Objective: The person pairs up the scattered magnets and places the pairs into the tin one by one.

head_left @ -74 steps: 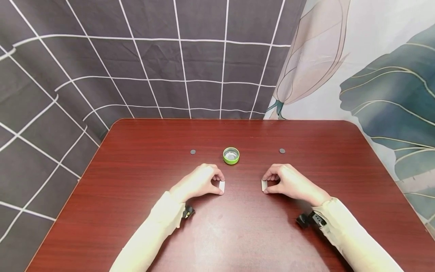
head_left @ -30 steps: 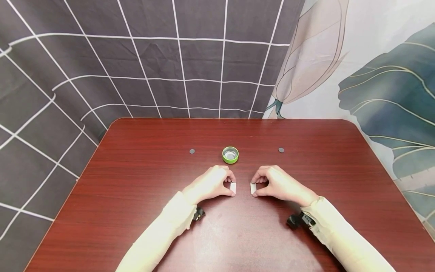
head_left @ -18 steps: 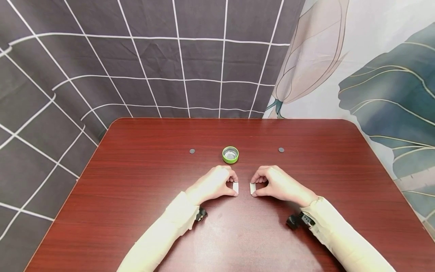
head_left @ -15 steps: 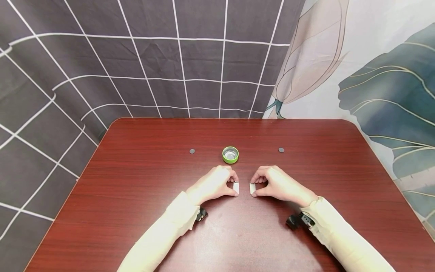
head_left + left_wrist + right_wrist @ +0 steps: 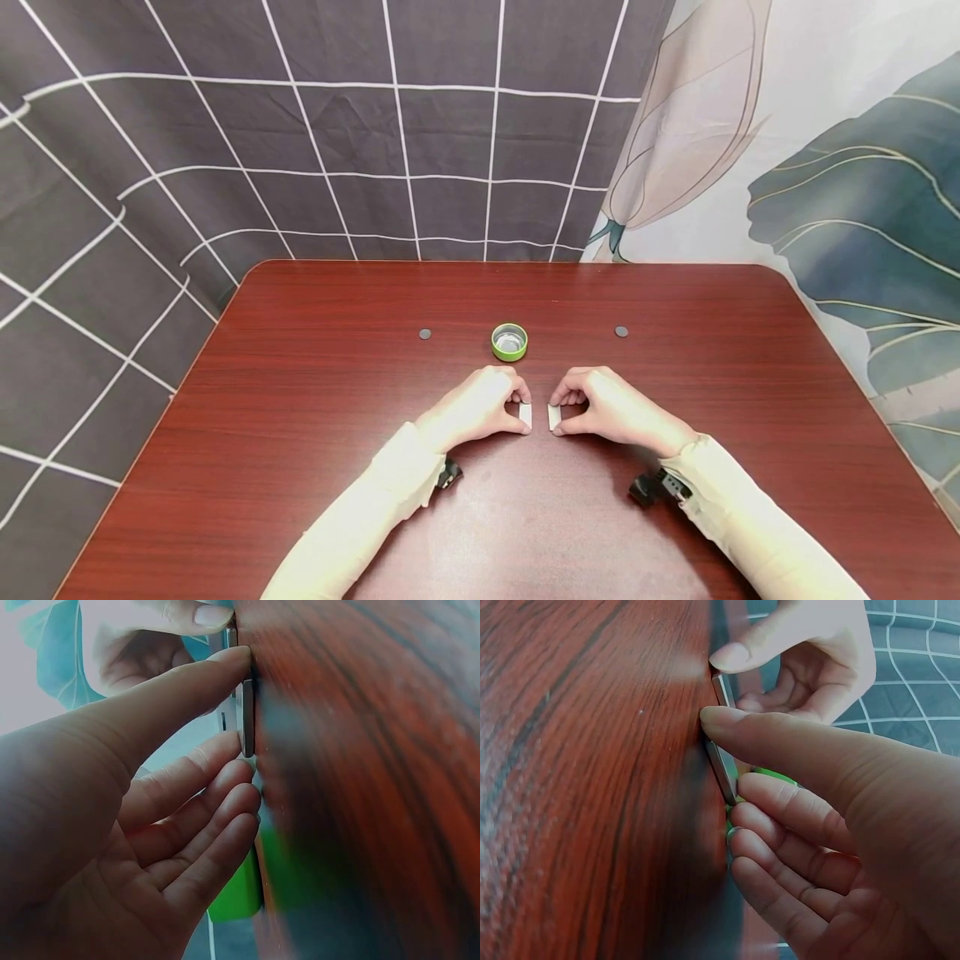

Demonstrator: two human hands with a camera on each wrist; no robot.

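Observation:
My left hand [image 5: 480, 406] pinches a thin, silvery rectangular plate [image 5: 525, 415] between thumb and index finger, flat against the table. Facing it, my right hand [image 5: 611, 407] pinches a matching silvery plate [image 5: 554, 417] the same way. A narrow gap separates the two plates, their long sides roughly parallel. In the left wrist view the held plate [image 5: 248, 720] shows edge-on at the wood, the other fingers loosely bent beside it. The right wrist view shows its plate [image 5: 721, 772] under the thumb, with the left hand [image 5: 810, 664] just beyond.
Just beyond the hands stands a round green tin [image 5: 509, 342], open on top with a silvery inside. A small dark grey disc [image 5: 425, 334] lies to its left, another grey disc [image 5: 622, 332] to its right. Curtains rise behind the red-brown table [image 5: 337, 304].
Both hands have slid inward along the table, the left to the right and the right to the left, so the plates are much closer together. The tin and discs stay put.

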